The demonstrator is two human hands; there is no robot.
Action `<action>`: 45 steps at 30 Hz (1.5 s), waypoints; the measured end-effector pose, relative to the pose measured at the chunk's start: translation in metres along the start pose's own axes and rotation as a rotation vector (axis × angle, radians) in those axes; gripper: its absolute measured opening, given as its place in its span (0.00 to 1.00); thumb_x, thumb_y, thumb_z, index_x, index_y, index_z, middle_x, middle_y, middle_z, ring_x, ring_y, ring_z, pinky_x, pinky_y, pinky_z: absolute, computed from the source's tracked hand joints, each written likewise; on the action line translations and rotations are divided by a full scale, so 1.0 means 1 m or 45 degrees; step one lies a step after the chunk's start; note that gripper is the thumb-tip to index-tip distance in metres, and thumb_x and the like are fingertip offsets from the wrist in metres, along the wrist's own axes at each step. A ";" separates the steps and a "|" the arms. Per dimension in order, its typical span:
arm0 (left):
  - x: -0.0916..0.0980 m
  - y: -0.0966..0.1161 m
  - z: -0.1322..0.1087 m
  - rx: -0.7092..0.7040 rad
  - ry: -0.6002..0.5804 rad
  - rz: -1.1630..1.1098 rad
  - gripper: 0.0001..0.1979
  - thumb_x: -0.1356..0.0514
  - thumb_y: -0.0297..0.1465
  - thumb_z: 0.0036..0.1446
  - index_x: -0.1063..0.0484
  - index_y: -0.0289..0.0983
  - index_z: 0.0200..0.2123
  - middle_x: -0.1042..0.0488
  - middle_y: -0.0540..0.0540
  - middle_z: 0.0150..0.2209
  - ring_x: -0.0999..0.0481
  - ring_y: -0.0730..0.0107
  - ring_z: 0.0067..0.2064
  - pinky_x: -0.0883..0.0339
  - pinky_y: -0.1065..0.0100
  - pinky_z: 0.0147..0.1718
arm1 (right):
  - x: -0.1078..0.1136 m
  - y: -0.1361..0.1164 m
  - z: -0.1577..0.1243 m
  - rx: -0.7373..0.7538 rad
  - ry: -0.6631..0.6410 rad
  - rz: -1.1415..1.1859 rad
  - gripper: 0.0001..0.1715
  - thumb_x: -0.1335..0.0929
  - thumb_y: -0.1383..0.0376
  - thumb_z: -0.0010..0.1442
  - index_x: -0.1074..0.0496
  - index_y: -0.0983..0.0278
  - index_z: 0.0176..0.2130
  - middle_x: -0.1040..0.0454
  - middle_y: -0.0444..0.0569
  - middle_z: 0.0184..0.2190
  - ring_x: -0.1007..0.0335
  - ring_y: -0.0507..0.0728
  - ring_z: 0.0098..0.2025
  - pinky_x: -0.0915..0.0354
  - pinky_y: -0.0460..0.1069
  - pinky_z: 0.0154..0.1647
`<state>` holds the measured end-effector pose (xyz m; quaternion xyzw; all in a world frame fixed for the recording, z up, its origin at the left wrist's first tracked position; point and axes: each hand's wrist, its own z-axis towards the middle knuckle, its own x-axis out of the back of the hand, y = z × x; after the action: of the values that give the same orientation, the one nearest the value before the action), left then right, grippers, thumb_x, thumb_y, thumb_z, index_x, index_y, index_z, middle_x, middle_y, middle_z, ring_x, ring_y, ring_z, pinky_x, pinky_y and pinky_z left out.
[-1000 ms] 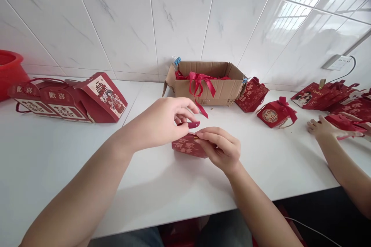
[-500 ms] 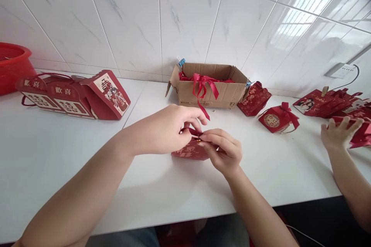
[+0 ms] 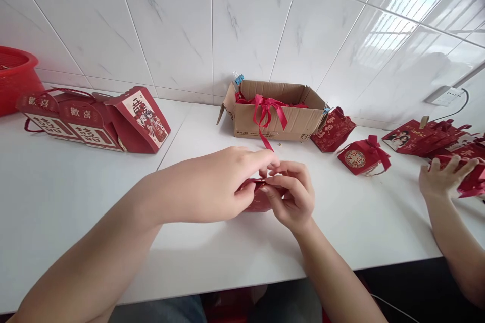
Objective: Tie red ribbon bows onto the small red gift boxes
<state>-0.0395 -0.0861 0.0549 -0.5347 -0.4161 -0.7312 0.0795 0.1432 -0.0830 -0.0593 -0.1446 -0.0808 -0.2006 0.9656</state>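
A small red gift box (image 3: 257, 206) stands on the white table in front of me, largely covered by my hands. My left hand (image 3: 227, 181) reaches over it from the left, thumb and fingers closed on its top edge. From the right, my right hand (image 3: 293, 194) pinches the same top edge with thumb and forefinger. Whatever small part sits between the fingertips is hidden now. Just beyond my fingers hangs the end of a red ribbon (image 3: 267, 144).
Behind stands a cardboard box (image 3: 278, 123) holding red ribbons. Red gift boxes (image 3: 140, 121) line the left, near a red basin (image 3: 17, 81). More boxes (image 3: 358, 156) stand to the right. Another person's hand (image 3: 447, 176) rests by a red box at far right.
My left hand has turned and moved slightly down and right over the box top. The fingers of both hands are closer together, and the gold piece seen earlier is covered.
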 end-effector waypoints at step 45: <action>-0.017 -0.010 0.006 0.130 0.170 0.040 0.08 0.47 0.29 0.55 0.29 0.42 0.28 0.27 0.48 0.30 0.30 0.69 0.25 0.42 0.67 0.19 | -0.004 -0.006 -0.001 -0.151 -0.042 -0.047 0.13 0.31 0.76 0.56 0.30 0.59 0.38 0.26 0.46 0.31 0.27 0.53 0.30 0.28 0.47 0.25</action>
<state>-0.0341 -0.0812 0.0357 -0.4863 -0.4382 -0.7418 0.1456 0.1374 -0.0871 -0.0594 -0.2035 -0.0871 -0.2203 0.9500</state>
